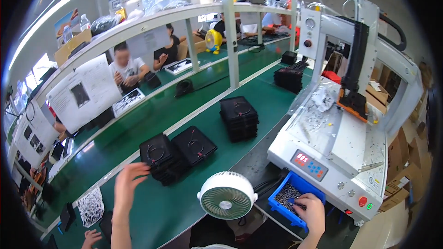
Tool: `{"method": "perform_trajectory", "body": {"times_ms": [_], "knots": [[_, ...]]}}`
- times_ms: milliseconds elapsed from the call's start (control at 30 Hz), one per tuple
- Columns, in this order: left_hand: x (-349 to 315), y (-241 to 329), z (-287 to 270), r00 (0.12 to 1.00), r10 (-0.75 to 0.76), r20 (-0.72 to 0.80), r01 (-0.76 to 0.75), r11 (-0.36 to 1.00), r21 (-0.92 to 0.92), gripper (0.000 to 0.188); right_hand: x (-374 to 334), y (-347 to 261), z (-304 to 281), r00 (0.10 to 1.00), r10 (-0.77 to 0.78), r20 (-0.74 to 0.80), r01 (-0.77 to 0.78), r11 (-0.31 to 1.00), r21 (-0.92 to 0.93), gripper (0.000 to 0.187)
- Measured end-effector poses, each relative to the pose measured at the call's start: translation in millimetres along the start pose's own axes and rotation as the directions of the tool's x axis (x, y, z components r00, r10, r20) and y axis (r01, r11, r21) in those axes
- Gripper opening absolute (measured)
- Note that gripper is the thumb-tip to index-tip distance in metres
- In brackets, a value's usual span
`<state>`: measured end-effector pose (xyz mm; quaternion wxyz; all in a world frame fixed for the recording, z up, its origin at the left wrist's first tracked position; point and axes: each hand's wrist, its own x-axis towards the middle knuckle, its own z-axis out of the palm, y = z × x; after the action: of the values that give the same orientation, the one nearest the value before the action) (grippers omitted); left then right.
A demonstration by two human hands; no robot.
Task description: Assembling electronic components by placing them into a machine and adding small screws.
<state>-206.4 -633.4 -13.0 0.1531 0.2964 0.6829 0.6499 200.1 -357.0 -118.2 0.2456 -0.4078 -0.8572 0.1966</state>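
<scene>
My left hand (130, 182) is raised over the green bench, fingers stretched out and apart, with nothing seen in it. Its fingertips are beside a stack of flat black square panels (159, 154), the top one with a thin looped cable. Another black panel (193, 144) with a cable lies against that stack on the right. My right hand (312, 210) reaches into a blue bin (282, 210) of small dark metal parts (290, 192), perhaps screws. Its fingers are pinched together; what they hold, if anything, is too small to make out.
A white fan (227, 195) stands between my arms. A taller panel stack (238, 117) sits beyond it. At the right is a white bench machine (318, 157) with a lit display. Another person's hand (92, 238) shows lower left. Several people sit across the line.
</scene>
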Motion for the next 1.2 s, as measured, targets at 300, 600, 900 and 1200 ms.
{"method": "perform_trajectory", "body": {"times_ms": [300, 600, 900, 1200], "knots": [[220.5, -64.5, 237.8, 0.968, -0.119, 0.221, 0.071, 0.974, 0.214, 0.057, -0.4, 3.9, 1.2, 1.000, 0.006, -0.012, -0.006, 1.000, 0.028, 0.011], [290.9, -134.7, 289.9, 0.974, -0.197, 0.112, 0.166, 0.956, 0.240, 0.036, -5.0, 7.9, 4.0, 0.997, -0.066, -0.026, 0.065, 0.997, -0.043, 0.010], [260.9, -88.2, 283.2, 0.988, -0.084, 0.128, 0.129, 0.908, -0.399, 0.031, 1.1, 6.7, 3.1, 0.991, 0.110, -0.080, -0.096, 0.981, 0.169, 0.012], [108.0, 20.2, 231.3, 0.629, -0.063, 0.774, 0.767, 0.212, -0.606, 0.024, -3.3, -13.9, -18.0, 0.924, 0.207, -0.322, 0.023, 0.810, 0.586, 0.009]]}}
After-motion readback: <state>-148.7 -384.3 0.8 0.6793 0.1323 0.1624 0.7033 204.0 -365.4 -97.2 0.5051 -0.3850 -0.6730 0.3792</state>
